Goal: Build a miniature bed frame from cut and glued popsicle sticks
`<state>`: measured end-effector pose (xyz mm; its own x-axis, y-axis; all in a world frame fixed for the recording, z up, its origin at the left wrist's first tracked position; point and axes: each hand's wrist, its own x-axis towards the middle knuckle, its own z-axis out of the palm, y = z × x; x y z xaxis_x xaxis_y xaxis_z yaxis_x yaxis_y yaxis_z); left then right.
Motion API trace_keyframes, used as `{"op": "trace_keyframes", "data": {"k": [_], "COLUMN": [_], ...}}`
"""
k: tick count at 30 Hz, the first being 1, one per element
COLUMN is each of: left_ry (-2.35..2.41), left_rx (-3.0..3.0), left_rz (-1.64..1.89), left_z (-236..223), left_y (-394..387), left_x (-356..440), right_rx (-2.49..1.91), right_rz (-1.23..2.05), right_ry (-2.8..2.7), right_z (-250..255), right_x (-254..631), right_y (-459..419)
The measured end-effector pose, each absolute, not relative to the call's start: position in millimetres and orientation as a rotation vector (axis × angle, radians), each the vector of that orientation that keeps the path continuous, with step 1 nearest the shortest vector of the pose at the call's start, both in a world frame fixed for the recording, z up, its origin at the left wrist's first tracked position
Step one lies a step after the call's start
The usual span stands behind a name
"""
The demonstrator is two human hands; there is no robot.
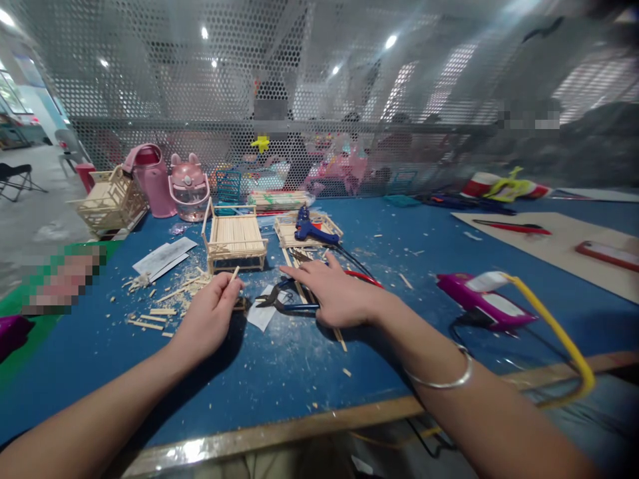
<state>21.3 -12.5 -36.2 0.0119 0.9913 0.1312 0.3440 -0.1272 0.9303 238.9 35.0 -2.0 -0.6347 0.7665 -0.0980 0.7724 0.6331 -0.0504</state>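
My left hand (212,313) pinches a short wooden stick (234,273) between thumb and fingertips, its end pointing up. My right hand (339,289) is palm down over the middle of the table, its visible fingers stretched out and apart. Beneath it lie blue-handled cutting pliers (294,307), their jaws over a white paper scrap (260,319); whether the hand touches them is hidden. Behind the hands stands a small chair-like frame of sticks (235,236). To its right, a blue glue gun (314,229) rests on a flat stick frame (285,233).
Stick offcuts (154,319) and crumbs litter the left side. A pink bottle (152,186), a pink lidded jar (190,193) and another stick model (112,199) stand at the back left. A purple device (484,303) with a yellow cable lies right; a perforated metal screen (200,86) rises behind.
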Motion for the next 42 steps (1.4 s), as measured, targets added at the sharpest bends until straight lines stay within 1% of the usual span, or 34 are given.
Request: {"op": "trace_keyframes", "data": {"k": [3,5,9,13,16,21,28,34,40,42], "left_ry": [1.502,1.527,1.478,1.224,1.121,1.119,1.159,1.065,1.102,1.178], "left_rx": [1.859,1.901,1.653,1.358,1.368,1.528,1.556,1.496,1.571,1.629], "left_rz": [1.043,1.027,1.151,1.119,1.111,1.053,0.982,0.963,0.982,0.979], "left_z": [-34,-32,-33,-35,-35,-33,-35,-40,-34,-34], "left_y": [-12,-12,-10,-10,-12,-15,-16,-14,-15,-16], "left_x": [22,24,26,29,31,31,30,28,29,29], "right_rx": [1.303,1.301,1.340,1.300,1.193,1.107,1.103,1.020,1.098,1.122], "right_rz": [-0.172,-0.194,-0.263,-0.493,-0.619,-0.628,-0.592,-0.554,-0.618,-0.667], "right_ry": [2.805,2.825,2.865,2.952,3.012,3.076,3.118,3.190,3.154,3.161], "right_z": [1,4,11,15,13,10,9,5,6,7], "right_x": [238,241,255,257,249,239,238,237,238,240], "right_y": [33,33,39,41,36,30,30,32,34,35]}}
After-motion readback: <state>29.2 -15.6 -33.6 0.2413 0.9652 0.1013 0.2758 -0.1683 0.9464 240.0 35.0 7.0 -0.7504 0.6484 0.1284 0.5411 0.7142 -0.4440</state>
